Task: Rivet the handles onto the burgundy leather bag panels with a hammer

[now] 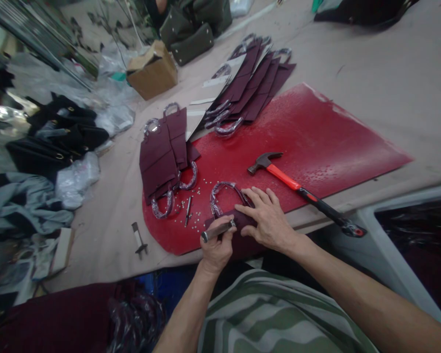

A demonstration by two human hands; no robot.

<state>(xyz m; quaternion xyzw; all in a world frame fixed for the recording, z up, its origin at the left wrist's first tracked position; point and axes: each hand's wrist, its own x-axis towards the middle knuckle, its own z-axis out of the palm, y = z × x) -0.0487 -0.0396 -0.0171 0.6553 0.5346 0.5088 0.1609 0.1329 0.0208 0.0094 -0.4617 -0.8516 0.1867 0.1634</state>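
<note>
Left hand (216, 251) grips a punch (216, 232), perhaps; red mat (325, 135), cluttered table (360, 61).

Maroon panel (243, 247) partly hidden by right hand (267, 219), scattered bits (197, 214) indistinctly small.

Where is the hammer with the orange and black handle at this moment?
In the head view, the hammer lies right of centre, just beyond the right hand, its head on the red mat.

My beige table (353, 54) carries a glossy red mat (327, 125), a brown cardboard box (154, 76) and dark olive bags (193, 45). Left of the mat, I have a slim, dark-ended tool (137, 238) lying.
</note>
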